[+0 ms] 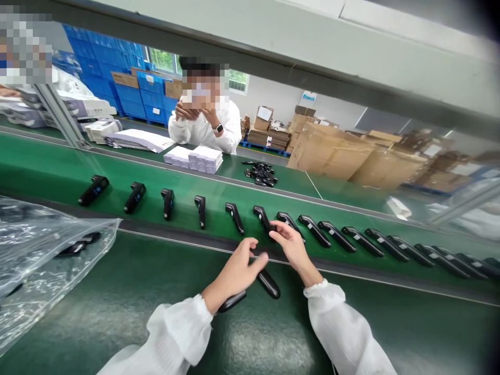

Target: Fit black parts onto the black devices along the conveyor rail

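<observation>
My right hand [291, 245] is at the green belt, its thumb and forefinger around the lower end of a black gun-shaped handheld device [261, 214] in the row. My left hand [238, 268] is above the near worktop with thumb and fingers apart and nothing visible between them. Below it lies a black device [269, 285], its upper part hidden by the hand. Another black piece [233, 301] shows partly from under my left wrist. More such devices, one of them a neighbouring device [234, 217], lie spaced along the belt on both sides.
A clear plastic bag [50, 260] with black items lies at left. Beyond the belt [187, 179], a person in white [226, 122] sits behind stacked white boxes [205, 159] and a pile of black parts [261, 173]. A metal post [58, 114] and overhead beam frame the station.
</observation>
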### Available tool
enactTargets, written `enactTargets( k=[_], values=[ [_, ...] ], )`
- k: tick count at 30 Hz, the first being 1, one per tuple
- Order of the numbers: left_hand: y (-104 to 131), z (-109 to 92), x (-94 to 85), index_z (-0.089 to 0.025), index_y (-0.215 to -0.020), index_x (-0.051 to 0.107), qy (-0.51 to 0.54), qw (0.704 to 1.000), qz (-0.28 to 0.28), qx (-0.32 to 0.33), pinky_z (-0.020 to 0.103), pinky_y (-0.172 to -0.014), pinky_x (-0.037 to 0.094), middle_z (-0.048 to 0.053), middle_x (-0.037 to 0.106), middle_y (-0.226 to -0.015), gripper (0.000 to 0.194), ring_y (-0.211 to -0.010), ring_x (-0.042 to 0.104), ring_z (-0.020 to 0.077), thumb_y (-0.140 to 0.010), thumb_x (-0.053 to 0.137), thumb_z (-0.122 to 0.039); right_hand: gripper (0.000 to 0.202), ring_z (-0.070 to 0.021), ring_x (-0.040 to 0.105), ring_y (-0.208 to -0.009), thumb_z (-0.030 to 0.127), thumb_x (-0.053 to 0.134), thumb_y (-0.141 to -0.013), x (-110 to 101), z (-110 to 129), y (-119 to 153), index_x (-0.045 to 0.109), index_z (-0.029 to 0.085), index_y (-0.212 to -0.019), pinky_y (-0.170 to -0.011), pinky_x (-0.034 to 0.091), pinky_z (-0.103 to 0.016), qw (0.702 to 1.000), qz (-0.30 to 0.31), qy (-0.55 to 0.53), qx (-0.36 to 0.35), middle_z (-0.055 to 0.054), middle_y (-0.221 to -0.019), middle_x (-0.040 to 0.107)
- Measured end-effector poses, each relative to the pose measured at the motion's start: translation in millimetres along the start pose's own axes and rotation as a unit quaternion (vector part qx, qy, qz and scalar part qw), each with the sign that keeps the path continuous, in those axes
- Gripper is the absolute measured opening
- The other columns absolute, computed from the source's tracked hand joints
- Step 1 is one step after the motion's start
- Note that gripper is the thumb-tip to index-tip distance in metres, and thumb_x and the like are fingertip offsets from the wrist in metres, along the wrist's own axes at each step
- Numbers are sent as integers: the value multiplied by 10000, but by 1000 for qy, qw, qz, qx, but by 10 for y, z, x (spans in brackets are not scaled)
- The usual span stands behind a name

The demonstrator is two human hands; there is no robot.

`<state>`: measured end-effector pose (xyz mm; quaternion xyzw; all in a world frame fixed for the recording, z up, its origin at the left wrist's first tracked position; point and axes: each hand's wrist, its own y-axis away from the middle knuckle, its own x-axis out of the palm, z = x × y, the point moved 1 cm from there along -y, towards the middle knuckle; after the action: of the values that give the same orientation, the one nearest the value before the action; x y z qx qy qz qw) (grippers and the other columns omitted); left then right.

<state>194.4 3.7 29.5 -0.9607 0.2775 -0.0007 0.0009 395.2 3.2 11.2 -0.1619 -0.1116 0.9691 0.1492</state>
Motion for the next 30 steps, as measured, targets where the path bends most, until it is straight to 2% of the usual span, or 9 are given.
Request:
enactTargets(
  k=[2,4,6,9,16,19,22,26,30],
  values=[
    [139,-34,-24,-259,-1161,610,-219,967,94,92,422,-963,406,71,600,-1226,427,-1131,542,278,-764,749,-330,272,-205,612,-923,357,662,-843,-133,-116,-107,711,236,-1081,-892,495,-366,991,13,129,-33,-55,-1069,664],
    [246,-30,1,-272,-1193,604,-412,878,175,169,434,-945,402,70,609,-1219,366,-1133,542,288,-833,666,-265,282,-221,614,-1028,276,625,-867,-168,-213,-189,686,231,-1138,-965,470,-377,970,41,236,-43,-71,-1192,654],
    [285,-10,53,-254,-1141,621,-507,815,191,204,393,-870,420,70,639,-1128,246,-1049,577,256,-913,545,-201,369,-233,606,-1111,210,595,-892,-125,-283,-266,616,192,-1259,-993,456,-369,943,43,330,-19,-104,-1248,641],
    [245,8,141,-219,-1030,621,-564,776,166,228,362,-807,430,68,648,-1047,166,-993,592,238,-957,475,-187,344,-270,619,-1096,213,570,-936,-20,-331,-396,604,103,-1260,-966,462,-372,903,14,429,29,-175,-1178,655],
    [169,37,76,-191,-1044,558,-554,795,144,202,349,-792,503,59,609,-1044,108,-942,618,225,-937,553,-181,418,-331,531,-1218,376,524,-982,-78,-117,-268,599,115,-1298,-1024,422,-478,912,-24,410,-6,-213,-1294,586],
    [138,59,-67,-200,-1146,512,-498,837,107,200,323,-832,524,67,561,-1136,173,-964,633,195,-982,459,-194,396,-255,607,-1122,410,549,-964,-83,162,79,615,207,-1297,-946,499,-385,963,138,222,-64,-115,-1264,636],
    [109,11,-151,-215,-1188,503,-470,847,91,231,317,-884,524,68,553,-1183,236,-999,638,182,-1008,353,-189,288,-206,659,-977,382,586,-941,-14,404,302,676,258,-1185,-875,520,-327,947,298,94,-70,-29,-1113,707],
    [272,-164,-199,-209,-1214,529,-527,826,42,196,408,-895,528,112,562,-1213,295,-1080,597,272,-951,511,-341,194,-198,654,-864,334,592,-917,67,347,140,698,231,-1043,-828,517,-323,975,180,126,-36,-13,-942,710],
    [658,-172,-209,-211,-1152,617,-620,768,127,101,479,-839,533,120,632,-1111,317,-1017,610,329,-839,629,-256,279,-229,639,-966,249,613,-871,175,10,-176,658,197,-1142,-922,500,-381,968,42,244,-24,-82,-1118,664]
  ],
)
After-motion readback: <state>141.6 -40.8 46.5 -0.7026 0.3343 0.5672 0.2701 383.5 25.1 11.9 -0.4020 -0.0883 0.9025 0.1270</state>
